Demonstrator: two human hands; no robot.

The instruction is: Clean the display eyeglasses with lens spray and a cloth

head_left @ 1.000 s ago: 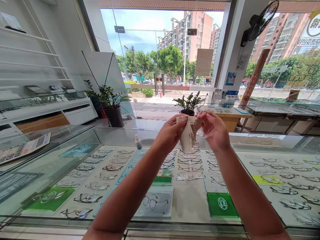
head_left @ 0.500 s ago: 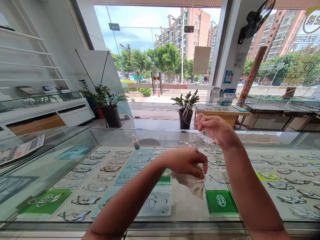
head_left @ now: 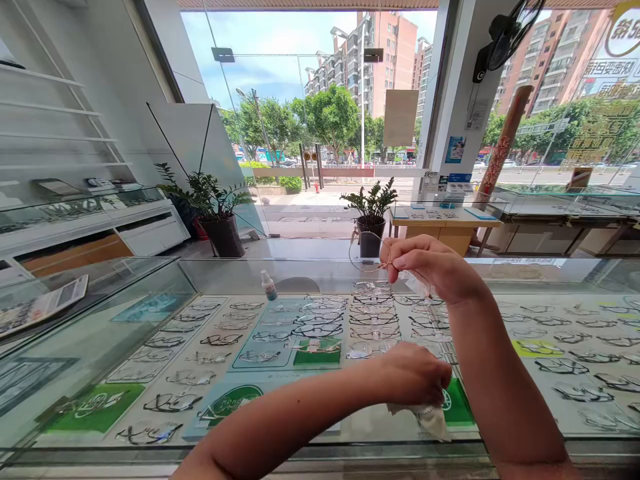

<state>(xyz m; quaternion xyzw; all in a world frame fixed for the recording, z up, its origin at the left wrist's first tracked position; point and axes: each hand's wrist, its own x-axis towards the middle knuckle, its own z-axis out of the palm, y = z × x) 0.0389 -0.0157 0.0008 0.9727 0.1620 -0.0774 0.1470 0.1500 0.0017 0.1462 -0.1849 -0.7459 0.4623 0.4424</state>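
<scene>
My right hand (head_left: 430,267) is raised above the glass counter, pinching a thin-rimmed pair of glasses (head_left: 373,257) by the frame; one round lens sticks out to the left. My left hand (head_left: 413,377) is low, near the counter's front edge, with its fingers closed on a pale cleaning cloth (head_left: 430,419) that hangs below it onto the glass. The two hands are well apart, the left one under the right.
The glass display counter (head_left: 150,440) holds several rows of glasses on trays with green signs. A small spray bottle (head_left: 269,285) stands on the glass at the back. Two potted plants (head_left: 220,207) stand beyond, before the shop window. Another display case is at the left.
My left hand has dropped with the cloth from the glasses down to the counter's front. My right hand stayed up, still holding the glasses.
</scene>
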